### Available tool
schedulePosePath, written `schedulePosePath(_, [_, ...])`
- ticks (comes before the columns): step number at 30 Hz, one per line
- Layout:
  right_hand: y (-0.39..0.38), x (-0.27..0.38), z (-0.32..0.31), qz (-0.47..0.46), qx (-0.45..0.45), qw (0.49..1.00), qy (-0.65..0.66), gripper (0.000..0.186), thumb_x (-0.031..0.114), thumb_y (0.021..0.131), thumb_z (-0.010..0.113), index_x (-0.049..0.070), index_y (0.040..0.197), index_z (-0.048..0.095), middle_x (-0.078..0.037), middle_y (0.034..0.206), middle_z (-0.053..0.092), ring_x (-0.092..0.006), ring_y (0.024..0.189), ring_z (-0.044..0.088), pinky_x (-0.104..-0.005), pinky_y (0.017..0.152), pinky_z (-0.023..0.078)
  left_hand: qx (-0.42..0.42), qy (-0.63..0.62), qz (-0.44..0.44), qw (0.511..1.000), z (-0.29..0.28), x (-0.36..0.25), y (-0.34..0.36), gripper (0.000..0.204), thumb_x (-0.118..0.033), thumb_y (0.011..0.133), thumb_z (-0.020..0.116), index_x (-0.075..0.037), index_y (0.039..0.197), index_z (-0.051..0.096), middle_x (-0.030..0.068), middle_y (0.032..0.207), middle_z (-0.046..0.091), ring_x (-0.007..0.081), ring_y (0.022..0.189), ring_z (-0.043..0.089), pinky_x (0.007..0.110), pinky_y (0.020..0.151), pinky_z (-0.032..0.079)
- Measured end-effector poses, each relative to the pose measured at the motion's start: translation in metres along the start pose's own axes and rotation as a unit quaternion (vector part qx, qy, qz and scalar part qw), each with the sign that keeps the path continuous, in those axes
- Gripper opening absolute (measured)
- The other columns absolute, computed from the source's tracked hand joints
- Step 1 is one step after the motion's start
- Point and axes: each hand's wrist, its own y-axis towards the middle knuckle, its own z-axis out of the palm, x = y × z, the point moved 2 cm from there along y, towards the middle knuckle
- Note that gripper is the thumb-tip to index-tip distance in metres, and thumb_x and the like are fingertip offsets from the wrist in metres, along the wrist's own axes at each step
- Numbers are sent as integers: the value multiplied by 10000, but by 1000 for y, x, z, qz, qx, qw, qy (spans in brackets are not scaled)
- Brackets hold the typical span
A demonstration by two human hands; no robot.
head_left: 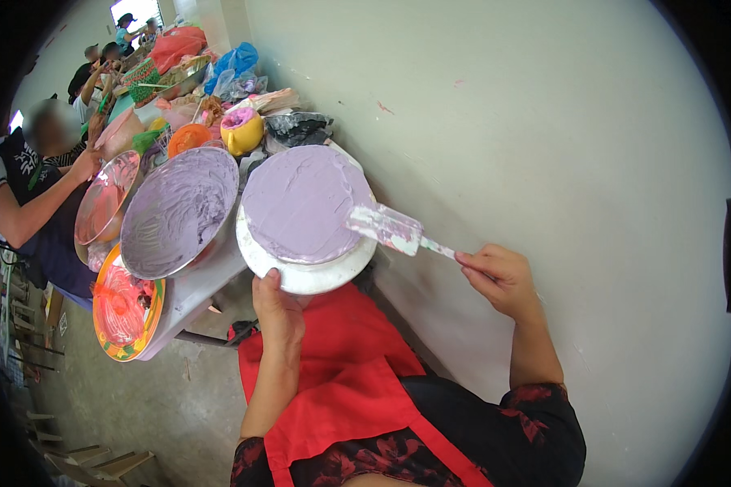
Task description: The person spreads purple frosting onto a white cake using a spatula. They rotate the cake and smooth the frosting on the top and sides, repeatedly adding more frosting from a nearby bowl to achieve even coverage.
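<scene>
A round cake (304, 199) coated in lavender icing sits on a white round cake stand (300, 280) in front of me. My left hand (280, 316) grips the stand's near rim, thumb on top; its fingers are mostly hidden underneath. In my right hand (503, 280) is the thin handle of a spatula (390, 229), pinched between thumb and fingers. Its flat blade is smeared with white and lavender icing, and the tip lies against the right side of the cake's top. Left of the cake, a large metal bowl (179, 215) is coated inside with lavender icing.
A bowl with pink icing (110, 195) and a patterned plate (126, 312) crowd the table's left edge. Behind the cake are a yellow cup (242, 134), an orange bowl (188, 140) and plastic bags. A wall (544, 122) rises at right; another person (36, 187) works at left.
</scene>
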Motion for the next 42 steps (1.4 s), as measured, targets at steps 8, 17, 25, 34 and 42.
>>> schedulePosePath(8, [17, 3, -18, 16, -73, 997, -6, 248, 15, 811, 664, 64, 1050, 709, -47, 671, 560, -135, 583, 506, -266, 519, 377, 7, 27, -14, 1000, -8, 0, 4, 679, -454, 838, 559, -86, 1374, 365, 94, 1373, 469, 269, 1230, 502, 503, 897, 503])
schedulePosePath(17, [60, -14, 17, 29, -59, 996, 64, 232, 30, 834, 639, 70, 1052, 708, -39, 653, 535, -116, 581, 483, -259, 534, 378, 17, 59, -21, 998, -12, -8, 2, 663, -424, 842, 547, -87, 1383, 364, 87, 1375, 468, 263, 1231, 497, 493, 905, 493])
schedulePosePath(25, [42, -9, 12, 2, -36, 999, -10, 247, 26, 813, 648, 85, 1044, 713, -50, 667, 557, -150, 584, 513, -281, 529, 396, 25, 11, 10, 1000, -14, -4, 5, 613, -361, 829, 632, -36, 1288, 389, 117, 1265, 502, 245, 1107, 568, 448, 801, 562])
schedulePosePath(34, [5, 4, -4, 21, -20, 999, -40, 239, 17, 808, 656, 73, 1033, 714, -50, 674, 567, -153, 586, 519, -277, 518, 394, 28, -7, 12, 1000, -7, -5, 3, 623, -355, 828, 631, -37, 1297, 371, 133, 1306, 469, 275, 1168, 537, 500, 840, 547])
schedulePosePath(42, [20, 6, -14, 10, -44, 999, -8, 233, 3, 813, 653, 52, 1034, 709, -55, 694, 594, -137, 597, 530, -265, 535, 409, 22, 21, 9, 1000, -15, 0, 5, 666, -392, 822, 607, -58, 1346, 367, 105, 1353, 464, 280, 1230, 493, 538, 910, 488])
